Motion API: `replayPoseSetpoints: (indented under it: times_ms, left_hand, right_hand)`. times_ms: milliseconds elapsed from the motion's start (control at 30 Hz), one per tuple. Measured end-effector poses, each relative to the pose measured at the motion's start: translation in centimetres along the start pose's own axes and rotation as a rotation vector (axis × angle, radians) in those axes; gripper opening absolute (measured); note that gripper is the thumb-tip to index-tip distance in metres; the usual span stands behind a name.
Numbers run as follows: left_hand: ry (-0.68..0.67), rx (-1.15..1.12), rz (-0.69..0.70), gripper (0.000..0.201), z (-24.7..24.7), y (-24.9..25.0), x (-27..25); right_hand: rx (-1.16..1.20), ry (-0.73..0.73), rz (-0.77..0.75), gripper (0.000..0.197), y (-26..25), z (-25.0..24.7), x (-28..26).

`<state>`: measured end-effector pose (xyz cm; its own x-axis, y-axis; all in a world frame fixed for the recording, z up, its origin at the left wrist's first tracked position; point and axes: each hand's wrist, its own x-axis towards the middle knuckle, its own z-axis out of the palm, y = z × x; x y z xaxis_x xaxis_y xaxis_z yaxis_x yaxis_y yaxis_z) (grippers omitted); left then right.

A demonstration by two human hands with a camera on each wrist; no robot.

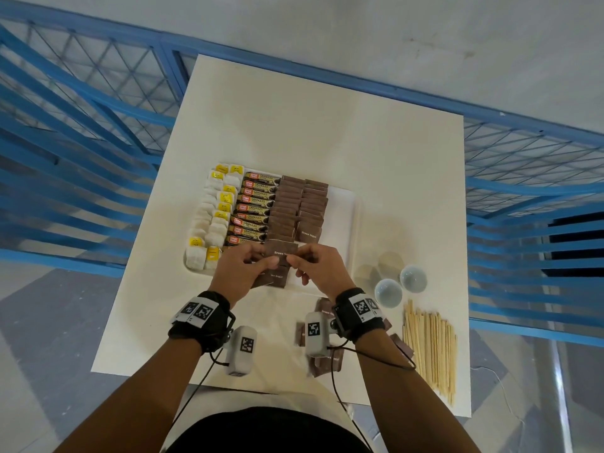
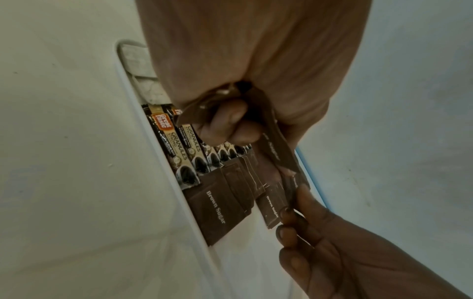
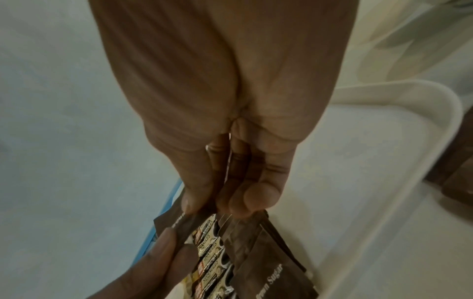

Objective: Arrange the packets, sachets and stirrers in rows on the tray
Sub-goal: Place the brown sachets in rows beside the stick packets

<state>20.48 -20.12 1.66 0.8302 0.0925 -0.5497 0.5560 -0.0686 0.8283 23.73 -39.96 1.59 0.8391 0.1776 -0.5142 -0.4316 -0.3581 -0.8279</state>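
Now brown sugar sachet (image 1: pixel 281 253) pinched between left hand (image 1: pixel 243 268) and right hand (image 1: pixel 318 264), long axis left-right, above near end of tray (image 1: pixel 343 204) row

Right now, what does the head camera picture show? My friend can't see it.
Two hands, left hand and right hand, pinch one brown paper sugar sachet over a white plastic tray filled with rows of sachets. Thin wooden stirrers lie on the white table to the right.
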Motion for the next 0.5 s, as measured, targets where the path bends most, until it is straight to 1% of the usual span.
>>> replayPoseSetpoints:
  times_ms: [100,233,300,500]
  left_hand:
    - [-0.009,-0.017,-0.011,0.017,0.2,0.0,0.0]
    - [-0.047,0.079,-0.079,0.010,-0.1,-0.1,-0.1]
    - [-0.062,0.123,-0.100,0.009,-0.4,-0.2,-0.1]
    - [-0.078,0.139,-0.167,0.010,-1.2,-0.6,-0.3]
  right_hand:
    - [-0.022,0.015,0.012,0.015,0.3,-0.3,0.4]
    - [-0.068,0.145,0.046,0.015,1.1,-1.9,1.3]
    - [-0.088,0.201,0.072,0.014,1.7,-2.7,2.0]
    - [-0.144,0.283,0.106,0.011,2.4,-2.7,3.6]
